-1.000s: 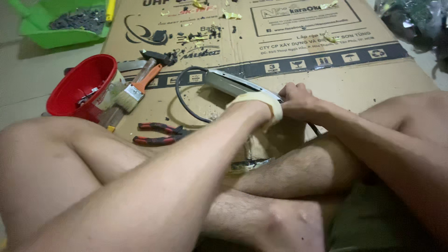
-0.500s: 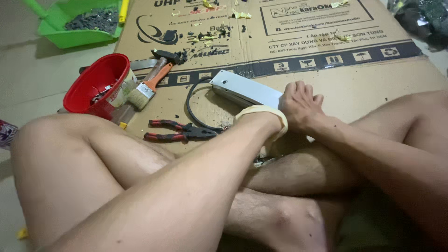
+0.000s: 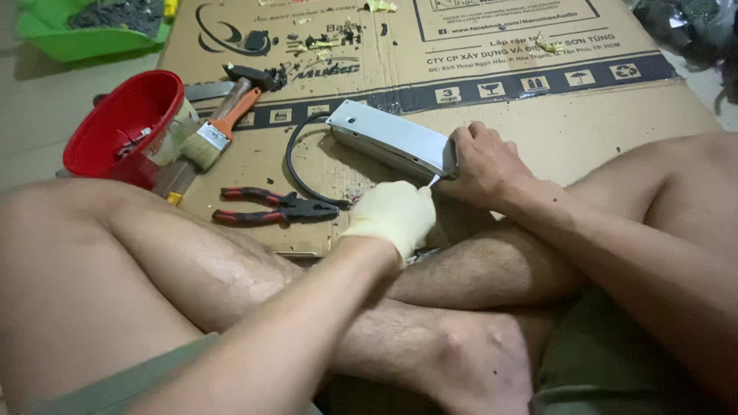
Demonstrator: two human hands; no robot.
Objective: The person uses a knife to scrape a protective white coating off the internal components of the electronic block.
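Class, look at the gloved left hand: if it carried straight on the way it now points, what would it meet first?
The left hand points up and to the right, toward the near end of the grey metal box, which the right hand grips. It would probably meet that end first, though depth is hard to judge.

A makeshift floor workshop: flattened cardboard (image 3: 538,123) on the floor, with hammer (image 3: 246,92), pliers (image 3: 277,207) and paintbrush (image 3: 204,146) lying about.

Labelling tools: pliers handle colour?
Red with black trim; pliers show clearly in the head view.
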